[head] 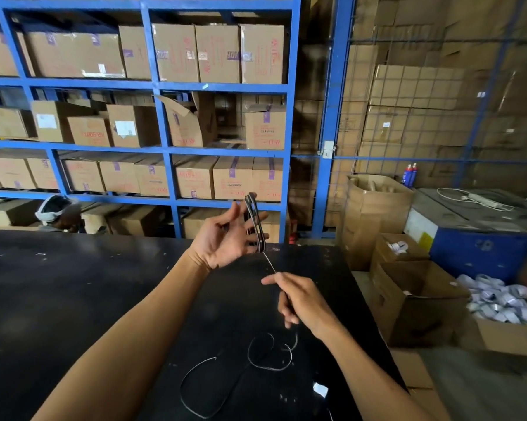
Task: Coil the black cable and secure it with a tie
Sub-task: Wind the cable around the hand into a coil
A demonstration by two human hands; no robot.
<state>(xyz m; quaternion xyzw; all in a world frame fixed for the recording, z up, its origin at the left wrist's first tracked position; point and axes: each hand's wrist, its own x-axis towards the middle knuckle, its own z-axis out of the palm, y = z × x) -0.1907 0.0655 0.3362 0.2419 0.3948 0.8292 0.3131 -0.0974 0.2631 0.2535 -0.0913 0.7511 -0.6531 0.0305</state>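
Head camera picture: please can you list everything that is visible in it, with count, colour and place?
black cable: one, black; coil on the left fingers, a strand down to the right hand, loose loops on the table
table: one, black; in front of the person
shelving rack: one, blue; behind the table, full of brown cardboard boxes
open cardboard boxes: several, brown; on the floor right of the table
white bundles: many, white; heaped in a box far right
spray cans: two, blue with red caps; by the mesh wall
another person: one; beyond the table's far left edge
left hand: open, raised, carries the coil
right hand: pinches the strand
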